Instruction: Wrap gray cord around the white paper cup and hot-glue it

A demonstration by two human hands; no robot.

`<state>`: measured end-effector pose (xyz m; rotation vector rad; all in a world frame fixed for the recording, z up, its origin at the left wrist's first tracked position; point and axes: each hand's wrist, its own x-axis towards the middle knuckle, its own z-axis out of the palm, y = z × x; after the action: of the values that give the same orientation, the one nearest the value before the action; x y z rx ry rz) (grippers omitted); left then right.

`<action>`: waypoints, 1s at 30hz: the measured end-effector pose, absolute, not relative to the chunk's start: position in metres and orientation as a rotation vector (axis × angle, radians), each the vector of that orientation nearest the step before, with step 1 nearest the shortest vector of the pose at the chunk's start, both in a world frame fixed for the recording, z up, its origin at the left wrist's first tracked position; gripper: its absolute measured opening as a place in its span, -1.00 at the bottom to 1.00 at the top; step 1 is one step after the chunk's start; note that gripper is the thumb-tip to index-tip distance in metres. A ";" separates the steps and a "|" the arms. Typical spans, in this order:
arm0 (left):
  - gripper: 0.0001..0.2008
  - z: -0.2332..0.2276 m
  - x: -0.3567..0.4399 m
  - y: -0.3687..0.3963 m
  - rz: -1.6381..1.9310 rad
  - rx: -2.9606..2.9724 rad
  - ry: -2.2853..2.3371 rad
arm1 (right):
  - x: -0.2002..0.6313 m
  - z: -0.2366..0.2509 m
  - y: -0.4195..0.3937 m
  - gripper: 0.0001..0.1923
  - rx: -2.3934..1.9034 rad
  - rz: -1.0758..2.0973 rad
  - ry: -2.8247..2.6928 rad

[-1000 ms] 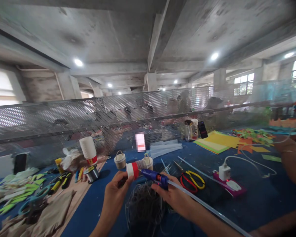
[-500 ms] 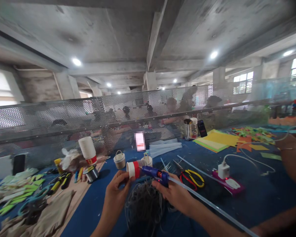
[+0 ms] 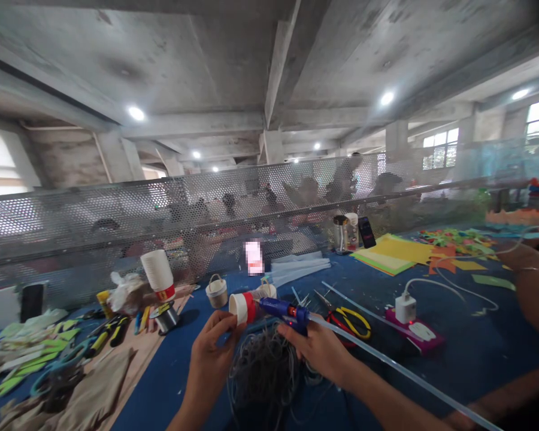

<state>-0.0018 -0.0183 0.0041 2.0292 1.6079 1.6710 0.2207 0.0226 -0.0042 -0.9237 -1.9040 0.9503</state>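
Note:
In my left hand (image 3: 215,344), the fingers pinch the rim of a white and red paper cup (image 3: 239,308) lying on its side in the air. My right hand (image 3: 321,347) grips a blue glue gun (image 3: 284,311), its nozzle pointing left at the cup's red band. A long clear glue stick (image 3: 386,359) runs out of the gun's back toward the lower right. Below both hands lies a tangled heap of grey cord (image 3: 265,374). Just beyond the cup is a pale roll (image 3: 268,291), partly covered. A small handled bucket (image 3: 216,291) stands behind my left hand.
Pliers with red and yellow handles (image 3: 354,323) lie right of the gun, near a purple power strip (image 3: 415,329) with a white plug. Stacked paper cups (image 3: 157,272) and a wire spool (image 3: 166,317) stand left. Another person's arm (image 3: 536,293) reaches in at right. A perforated metal screen (image 3: 117,233) borders the table.
Both hands keep nearly the same pose, cup and glue gun still close together. The view has shifted slightly, and the glue stick's far end now hangs a bit farther right.

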 end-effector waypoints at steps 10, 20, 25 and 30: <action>-0.85 0.003 -0.005 -0.017 1.666 2.001 1.636 | 0.219 -0.007 0.024 -0.62 -0.912 0.958 -1.908; -0.75 0.006 -0.008 -0.016 1.681 1.802 1.571 | 0.220 -0.010 0.022 -0.61 -0.874 1.011 -1.933; -0.68 0.009 -0.009 -0.016 1.657 1.628 1.533 | 0.219 -0.014 0.021 -0.61 -0.841 1.060 -1.903; -0.62 0.004 -0.012 -0.013 1.631 1.338 1.410 | 0.216 -0.015 0.022 -0.57 -0.824 1.095 -1.914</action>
<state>-0.0120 -0.0134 0.0042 1.3376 1.4097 1.6314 0.2158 0.0216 -0.0155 -0.8241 -1.9138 1.0949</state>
